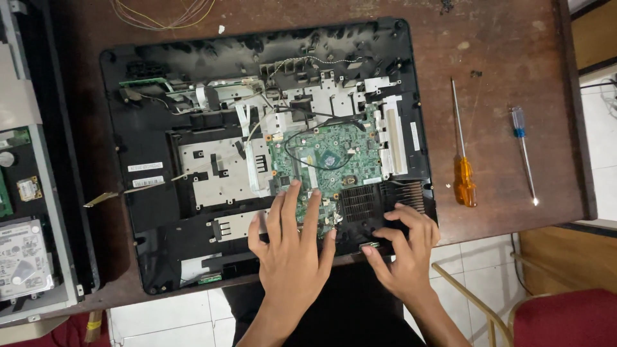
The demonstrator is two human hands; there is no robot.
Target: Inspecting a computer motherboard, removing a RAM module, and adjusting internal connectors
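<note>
An opened black laptop chassis (154, 212) lies on the brown wooden table (501, 51), its metal plates and cables exposed. A green motherboard (328, 151) sits right of its centre. My left hand (292, 247) lies flat, fingers spread, on the lower part of the motherboard. My right hand (405, 250) grips the chassis's front right edge beside the black vent fins (360, 202), thumb at the rim. Neither hand holds a tool.
An orange-handled screwdriver (463, 173) and a smaller blue-handled one (524, 151) lie on the table to the right. At the left sits another opened device (29, 212) with a hard drive (22, 257). Loose wires (160, 13) lie at the far edge. A red chair (565, 318) stands lower right.
</note>
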